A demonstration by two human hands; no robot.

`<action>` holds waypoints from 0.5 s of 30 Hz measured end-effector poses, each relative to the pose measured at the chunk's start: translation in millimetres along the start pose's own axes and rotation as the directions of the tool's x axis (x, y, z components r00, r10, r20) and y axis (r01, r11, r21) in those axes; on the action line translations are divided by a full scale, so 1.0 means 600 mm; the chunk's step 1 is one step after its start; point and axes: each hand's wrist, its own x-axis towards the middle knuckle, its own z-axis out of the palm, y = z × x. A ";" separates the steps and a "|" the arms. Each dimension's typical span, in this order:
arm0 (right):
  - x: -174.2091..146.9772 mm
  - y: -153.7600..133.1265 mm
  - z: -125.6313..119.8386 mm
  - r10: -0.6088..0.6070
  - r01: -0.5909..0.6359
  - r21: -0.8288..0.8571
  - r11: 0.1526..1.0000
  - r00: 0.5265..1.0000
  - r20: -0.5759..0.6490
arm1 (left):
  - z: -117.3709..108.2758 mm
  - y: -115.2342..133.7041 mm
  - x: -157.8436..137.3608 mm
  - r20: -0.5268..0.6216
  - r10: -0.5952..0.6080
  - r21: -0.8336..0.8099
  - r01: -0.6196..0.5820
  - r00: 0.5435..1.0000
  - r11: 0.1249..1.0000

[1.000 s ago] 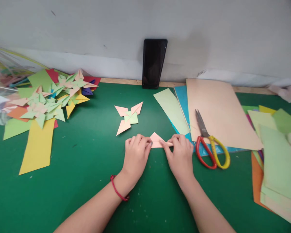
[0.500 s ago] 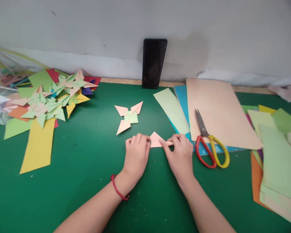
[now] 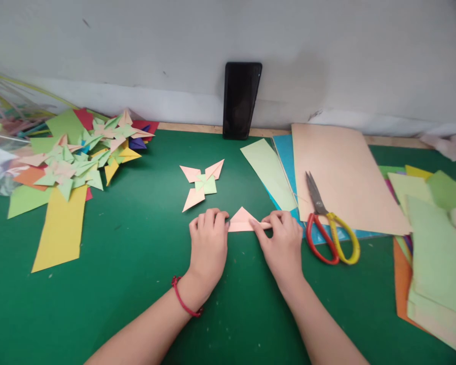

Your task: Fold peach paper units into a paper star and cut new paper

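Your right hand holds the creased, peaked pink paper; left of it, your left hand hides its grip: I cannot tell.

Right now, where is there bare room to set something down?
Bare table lies between the yellow strip and left hand, and between the right forearm and orange paper. Crowded: around left paper pile, scissors, right paper stack.

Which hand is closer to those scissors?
Right. The right hand is close beside the scissors, its thumb on the folded pink paper; the left hand is farther from them, at the paper's opposite end.
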 end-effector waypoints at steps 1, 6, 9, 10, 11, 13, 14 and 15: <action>0.000 0.000 0.000 0.000 0.000 0.002 1.000 1.000 -0.001 | 0.001 0.000 -0.001 -0.017 0.028 0.029 -0.027 0.999 0.999; 0.000 0.000 0.001 -0.001 0.001 -0.006 1.000 1.000 0.001 | 0.016 0.010 -0.016 0.011 0.291 0.017 -0.292 0.957 0.956; -0.001 0.000 0.001 0.000 0.000 -0.002 1.000 1.000 0.005 | 0.025 0.025 -0.029 0.105 0.362 0.000 -0.364 0.926 0.931; -0.001 0.000 0.002 0.003 -0.003 0.002 1.000 1.000 0.004 | 0.027 0.030 -0.033 0.135 0.359 0.003 -0.363 0.923 0.932; -0.001 0.000 0.002 0.005 -0.005 0.005 1.000 1.000 0.003 | 0.027 0.034 -0.036 0.162 0.348 0.009 -0.354 0.923 0.935; -0.001 0.000 0.002 0.008 -0.008 0.009 1.000 1.000 0.001 | 0.027 0.039 -0.040 0.200 0.320 0.025 -0.331 0.926 0.943; -0.001 0.000 0.002 0.008 -0.008 0.008 1.000 1.000 0.001 | 0.026 0.041 -0.040 0.213 0.309 0.032 -0.323 0.927 0.946; -0.001 -0.001 0.002 0.007 -0.007 0.003 1.000 1.000 0.002 | 0.025 0.041 -0.040 0.225 0.302 0.036 -0.318 0.926 0.947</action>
